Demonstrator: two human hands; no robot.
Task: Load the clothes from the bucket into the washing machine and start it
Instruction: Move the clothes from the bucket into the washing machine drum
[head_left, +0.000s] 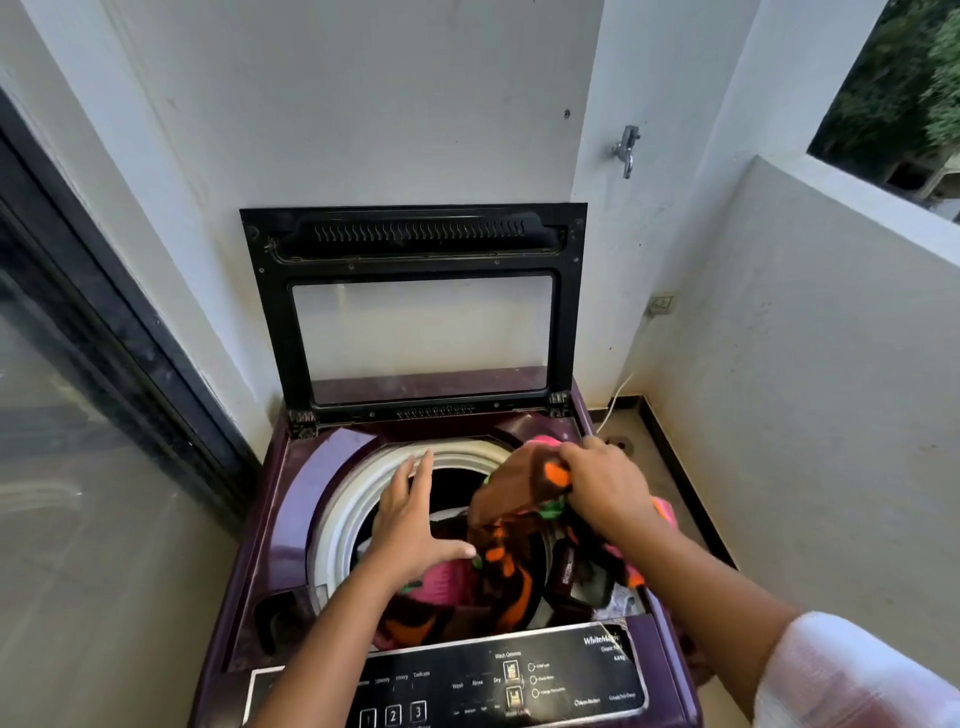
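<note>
1. Head view: a purple top-loading washing machine (291, 519) is shown with its glass lid (415, 312) raised against the wall.
2. A brown, orange and pink patterned garment (511, 525) is bunched in the right hand (605, 486), whose fingers are closed around the cloth above the right side of the drum opening (447, 493).
3. The left hand (410, 525) is held flat over the opening, fingers spread, nothing gripped.
4. More clothes are seen heaped in the drum, some draped over the front rim beside the control panel (498, 680); the bucket is not in view.
5. Risk, as judged: cloth left hanging over the rim could be trapped when the lid is lowered, and a lopsided heap could unbalance the spin.
6. The wall tap (626, 148) carries no visible hose, so the water supply cannot be confirmed.
</note>
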